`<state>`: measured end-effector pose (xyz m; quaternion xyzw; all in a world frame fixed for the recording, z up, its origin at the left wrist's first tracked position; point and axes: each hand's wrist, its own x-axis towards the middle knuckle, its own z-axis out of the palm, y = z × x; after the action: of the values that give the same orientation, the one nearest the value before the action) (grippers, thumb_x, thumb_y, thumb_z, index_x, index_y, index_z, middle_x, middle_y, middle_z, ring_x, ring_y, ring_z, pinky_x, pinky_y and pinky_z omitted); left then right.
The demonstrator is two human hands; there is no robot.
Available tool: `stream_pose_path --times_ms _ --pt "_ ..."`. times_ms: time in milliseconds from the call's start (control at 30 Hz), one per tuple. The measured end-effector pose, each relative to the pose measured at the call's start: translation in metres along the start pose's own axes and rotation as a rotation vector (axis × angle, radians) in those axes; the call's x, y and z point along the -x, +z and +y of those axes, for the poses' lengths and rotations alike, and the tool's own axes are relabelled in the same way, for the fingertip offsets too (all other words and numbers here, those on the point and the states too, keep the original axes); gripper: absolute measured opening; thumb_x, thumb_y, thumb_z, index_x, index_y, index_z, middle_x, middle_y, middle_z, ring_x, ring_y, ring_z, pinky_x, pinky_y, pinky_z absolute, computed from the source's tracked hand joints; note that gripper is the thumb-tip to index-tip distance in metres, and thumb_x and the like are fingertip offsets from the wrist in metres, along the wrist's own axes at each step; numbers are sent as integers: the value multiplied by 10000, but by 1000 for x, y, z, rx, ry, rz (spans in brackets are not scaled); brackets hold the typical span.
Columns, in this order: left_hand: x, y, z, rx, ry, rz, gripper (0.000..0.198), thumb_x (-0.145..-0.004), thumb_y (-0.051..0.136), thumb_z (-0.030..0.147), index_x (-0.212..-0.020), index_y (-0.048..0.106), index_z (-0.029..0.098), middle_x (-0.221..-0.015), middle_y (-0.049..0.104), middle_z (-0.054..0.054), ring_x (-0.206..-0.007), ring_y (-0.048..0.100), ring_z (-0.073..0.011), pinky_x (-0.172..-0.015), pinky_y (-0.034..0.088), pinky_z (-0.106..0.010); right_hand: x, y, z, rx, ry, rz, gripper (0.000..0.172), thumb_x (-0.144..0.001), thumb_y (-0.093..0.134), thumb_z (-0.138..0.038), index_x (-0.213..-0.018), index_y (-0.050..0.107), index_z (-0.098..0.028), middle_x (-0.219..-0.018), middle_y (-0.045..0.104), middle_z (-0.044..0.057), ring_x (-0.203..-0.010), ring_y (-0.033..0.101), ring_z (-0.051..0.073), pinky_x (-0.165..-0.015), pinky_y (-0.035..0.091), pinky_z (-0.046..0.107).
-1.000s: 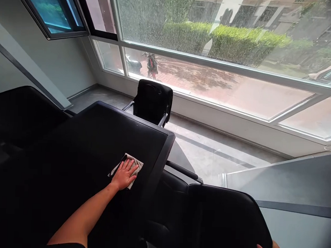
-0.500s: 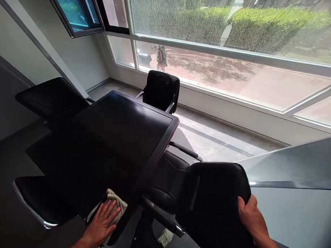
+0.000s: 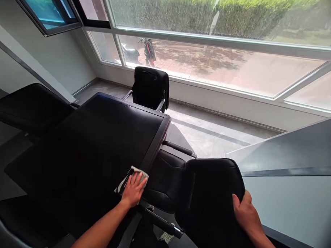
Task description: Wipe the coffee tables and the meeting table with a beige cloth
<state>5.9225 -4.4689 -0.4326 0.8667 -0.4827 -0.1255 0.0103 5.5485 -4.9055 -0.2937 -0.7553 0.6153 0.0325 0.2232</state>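
Observation:
My left hand [image 3: 134,190] presses a folded light-coloured cloth [image 3: 136,170] onto the dark table [image 3: 105,136], close to its right-hand edge. The fingers lie over the cloth and hide much of it. A dark and white patch shows at the cloth's left side. On the right, my right hand [image 3: 246,213] grips the side of the backrest of a black office chair [image 3: 211,198], thumb on the front face, other fingers wrapped behind. This chair's seat faces the table, and its near armrest [image 3: 162,223] runs beside my left wrist.
Another black chair [image 3: 150,87] stands at the table's far end near the window [image 3: 206,42]. Two more chairs, one far [image 3: 33,106] and one near [image 3: 21,220], line the left side. A grey-white partition [image 3: 290,200] rises at the right. My legs and a shoe show below.
My left hand has slid the cloth forward and to the right along the table edge. My right hand keeps its grip on the chair. The view has shifted slightly to the right.

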Motion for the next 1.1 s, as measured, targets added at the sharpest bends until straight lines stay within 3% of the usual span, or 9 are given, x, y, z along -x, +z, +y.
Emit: stream_pose_path --times_ms 67,200,367,467,567,667,800,967,1100 --pt "-88 -23 9 49 10 -3 737 -1071 600 441 -1779 405 384 -1914 198 -83 -1766 152 -411 -1413 132 -669 0 1 2 -7 21 -3 946 -1050 235 -746 -1702 320 -65 -1374 733 324 -1227 765 521 -995 606 603" --pt "-251 -64 14 65 48 31 773 -1012 619 348 -1766 450 341 -1910 231 -67 -1766 131 -405 -1415 67 -659 1 1 1 -16 65 11 939 -1043 273 -742 -1700 340 -75 -1396 733 318 -1222 767 520 -983 614 595" --pt "-432 -103 24 77 55 54 760 -1014 590 361 -1760 462 291 -1926 162 -93 -1769 70 -394 -1410 1 -639 1 3 -1 -23 101 43 883 -1043 328 -698 -1696 364 -104 -1384 759 282 -1184 784 499 -950 629 587" --pt "-512 -119 31 70 53 46 771 -1026 570 371 -1775 424 262 -1934 107 -105 -1768 13 -392 -1399 -44 -649 1 2 -2 -6 132 48 853 -1051 351 -685 -1704 357 -137 -1378 774 256 -1144 803 471 -914 646 572" --pt "-556 -126 33 44 31 48 777 -1027 552 360 -1782 401 259 -1937 80 -107 -1766 -22 -405 -1387 -60 -679 1 1 -5 19 154 46 873 -1053 361 -678 -1706 350 -97 -1342 782 270 -1133 806 460 -916 654 570" --pt "-563 -123 32 50 39 30 787 -1024 539 335 -1790 378 248 -1938 54 -117 -1767 -46 -412 -1385 -60 -692 1 0 -7 36 159 33 886 -1061 344 -662 -1706 339 -55 -1327 779 295 -1126 799 469 -927 646 586" --pt "-522 -110 32 52 69 48 757 -1034 522 279 -1781 408 246 -1934 90 -121 -1772 -9 -402 -1403 -15 -665 1 1 -7 72 153 19 889 -1070 323 -650 -1720 311 -44 -1322 771 306 -1128 790 478 -952 625 597" --pt "-408 -93 31 26 98 105 755 -1019 542 210 -1766 448 261 -1921 174 -123 -1773 74 -390 -1420 41 -614 -1 1 -5 80 134 15 857 -1078 296 -652 -1714 324 -78 -1302 779 292 -1113 789 496 -931 613 593" --pt "-275 -71 24 1 51 107 798 -980 601 191 -1760 464 289 -1907 225 -122 -1761 152 -411 -1421 91 -618 -3 1 -6 80 68 18 814 -1106 294 -601 -1713 308 -59 -1363 757 315 -1198 777 481 -996 598 572"
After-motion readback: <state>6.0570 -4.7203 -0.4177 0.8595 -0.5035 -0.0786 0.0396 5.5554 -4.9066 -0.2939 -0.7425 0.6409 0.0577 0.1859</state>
